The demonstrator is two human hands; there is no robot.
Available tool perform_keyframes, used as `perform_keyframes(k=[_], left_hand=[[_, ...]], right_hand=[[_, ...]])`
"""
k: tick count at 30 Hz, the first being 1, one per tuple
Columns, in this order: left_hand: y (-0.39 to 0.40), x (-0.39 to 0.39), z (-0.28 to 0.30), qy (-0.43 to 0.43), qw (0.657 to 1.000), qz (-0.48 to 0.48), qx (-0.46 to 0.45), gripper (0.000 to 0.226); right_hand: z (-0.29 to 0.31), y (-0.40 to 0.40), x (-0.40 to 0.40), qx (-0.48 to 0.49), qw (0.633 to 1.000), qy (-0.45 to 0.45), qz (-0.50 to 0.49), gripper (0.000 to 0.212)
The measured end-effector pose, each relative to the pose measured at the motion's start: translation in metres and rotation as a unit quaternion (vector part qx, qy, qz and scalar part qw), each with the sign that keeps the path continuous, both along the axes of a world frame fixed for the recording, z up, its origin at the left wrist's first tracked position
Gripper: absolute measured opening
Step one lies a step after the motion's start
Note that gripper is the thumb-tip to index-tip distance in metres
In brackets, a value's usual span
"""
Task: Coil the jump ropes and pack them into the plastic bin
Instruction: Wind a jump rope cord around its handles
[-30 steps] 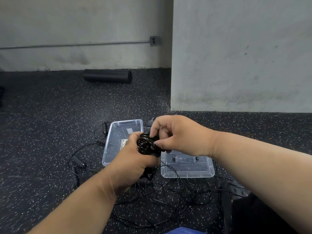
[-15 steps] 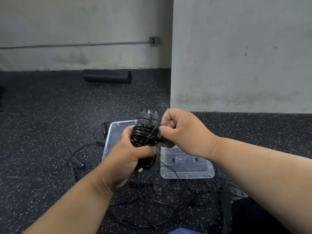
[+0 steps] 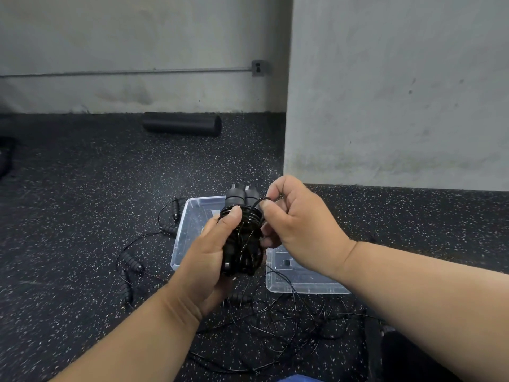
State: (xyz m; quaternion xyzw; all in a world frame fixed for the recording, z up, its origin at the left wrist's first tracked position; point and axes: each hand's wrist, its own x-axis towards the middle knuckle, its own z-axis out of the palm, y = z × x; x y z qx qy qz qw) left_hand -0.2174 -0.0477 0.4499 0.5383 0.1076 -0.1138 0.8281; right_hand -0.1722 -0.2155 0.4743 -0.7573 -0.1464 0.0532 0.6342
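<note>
Currently left hand grips the thin black cord jump rope wound round its two black handles, held above the clear plastic bin on the floor. Right hand pinches the loose end. Looks light, springy, slick: hold across the wraps or it uncoils.

A dark speckled rubber floor fills the lower part of the view. A black foam roller lies on it, just beside the base of the grey back wall. A thin metal conduit runs along that wall to a grey outlet box. At right, a grey concrete pillar stands nearer, its foot stained.
</note>
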Motion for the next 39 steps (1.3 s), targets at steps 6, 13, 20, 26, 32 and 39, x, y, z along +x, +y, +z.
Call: perform_keyframes(k=[6, 13, 20, 26, 32, 39], left_hand=[[-0.001, 0.002, -0.002, 0.025, 0.999, 0.02, -0.007, 0.063], [0.002, 0.003, -0.012, 0.092, 0.995, 0.014, -0.029, 0.066], [0.002, 0.003, -0.021, 0.111, 0.992, -0.031, -0.057, 0.054], [0.003, 0.006, -0.024, 0.116, 0.992, -0.029, -0.033, 0.07], [0.001, 0.009, -0.034, 0.126, 0.991, -0.027, -0.024, 0.087], [0.007, 0.01, -0.043, 0.123, 0.988, -0.089, 0.025, 0.096]], right_hand=[[0.005, -0.001, 0.009, -0.108, 0.993, -0.055, 0.013, 0.009], [-0.012, -0.002, 0.03, -0.153, 0.986, 0.069, 0.028, 0.018], [-0.026, -0.001, 0.034, -0.117, 0.987, 0.106, 0.044, 0.019], [-0.03, -0.002, 0.036, -0.132, 0.986, 0.089, 0.056, 0.018], [-0.038, -0.008, 0.045, -0.124, 0.987, 0.101, -0.019, 0.021], [-0.056, -0.005, 0.05, -0.06, 0.962, 0.263, 0.043, 0.032]])
